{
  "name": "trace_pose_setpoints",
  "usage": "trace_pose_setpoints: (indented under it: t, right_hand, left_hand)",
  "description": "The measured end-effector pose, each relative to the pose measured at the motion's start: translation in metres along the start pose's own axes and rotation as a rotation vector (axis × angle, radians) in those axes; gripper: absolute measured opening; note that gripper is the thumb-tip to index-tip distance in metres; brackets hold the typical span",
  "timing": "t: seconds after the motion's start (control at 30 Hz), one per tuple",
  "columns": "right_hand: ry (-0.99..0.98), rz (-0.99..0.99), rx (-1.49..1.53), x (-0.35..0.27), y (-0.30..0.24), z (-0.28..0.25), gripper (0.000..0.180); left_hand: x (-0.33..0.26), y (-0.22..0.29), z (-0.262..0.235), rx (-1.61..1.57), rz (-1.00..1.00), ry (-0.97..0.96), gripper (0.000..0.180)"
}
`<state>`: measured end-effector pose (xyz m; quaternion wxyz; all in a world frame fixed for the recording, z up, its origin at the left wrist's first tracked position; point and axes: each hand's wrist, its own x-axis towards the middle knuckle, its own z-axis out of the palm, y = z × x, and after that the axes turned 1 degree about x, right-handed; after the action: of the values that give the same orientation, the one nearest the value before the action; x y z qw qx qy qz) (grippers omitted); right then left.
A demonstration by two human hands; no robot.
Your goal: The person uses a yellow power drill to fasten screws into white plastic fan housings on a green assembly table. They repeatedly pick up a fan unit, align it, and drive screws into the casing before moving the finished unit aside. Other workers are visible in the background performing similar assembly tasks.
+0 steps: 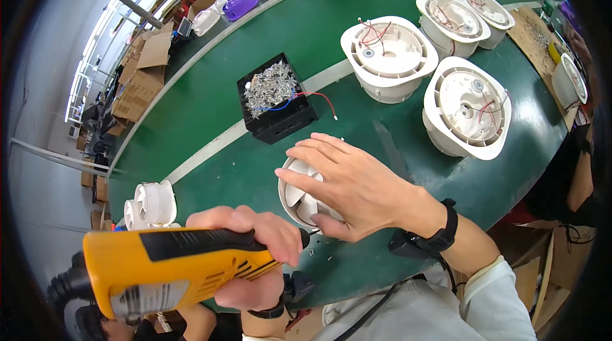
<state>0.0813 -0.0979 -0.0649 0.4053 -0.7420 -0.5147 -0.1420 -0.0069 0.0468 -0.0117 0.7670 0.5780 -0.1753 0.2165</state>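
My left hand [261, 245] is wrapped around a yellow and black electric screwdriver [185, 264]. The tool lies nearly level, its tip pointing right toward my right thumb. My right hand [350, 181] spans a round white fan housing [290, 204] with curved blades inside, fingers over the far side and thumb at the near rim. Much of that part is hidden under the hand. Beyond it stands a black box [280, 125] heaped with small silver screws [271, 89]. A red and blue wire [319, 94] with a small plug hangs over its edge.
Several white housings [440, 121] with red wires stand at the right of the green table [217, 169]. Two white fan parts [156, 201] sit at left. Loose screws [312, 252] lie near the screwdriver tip. Purple and white shells [241, 5] line the far side. Another person's arm [581, 181] shows at right.
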Motion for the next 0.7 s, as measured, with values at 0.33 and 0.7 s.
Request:
trace_pose_setpoints:
  t: [0.33,0.7]
  right_hand:
    - [-0.016,0.033,-0.018,-0.001,0.000,0.001,0.057]
    - [-0.052,0.039,-0.013,0.001,-0.003,-0.002,0.054]
  left_hand:
    - [-0.002,0.003,-0.001,0.011,-0.012,0.018,0.077]
    - [-0.003,0.006,0.011,0.055,-0.085,0.087,0.071]
